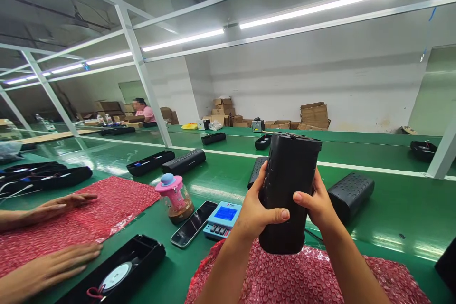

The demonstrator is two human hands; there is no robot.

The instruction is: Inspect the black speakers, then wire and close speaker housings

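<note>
Both my hands grip a black speaker housing (290, 190), held upright above a sheet of red bubble wrap (281, 275). On its left side is my left hand (261, 209), thumb lying across the near face and fingers curled behind. My right hand (318, 199) clasps the right side, its thumb pressed on the same face. Behind the housing, another black housing (257, 173) is partly hidden. To the right, a similar black housing (352, 194) rests on the green table. A blue tester with a lit screen (224, 216) lies left of my left hand.
Another person's hands (53, 261) lie on red bubble wrap (121, 190) at left. Nearby are an open black housing with a round white part (121, 270), a phone (194, 223) and a pink-lidded jar (174, 197). White frame posts (142, 71) rise from the table.
</note>
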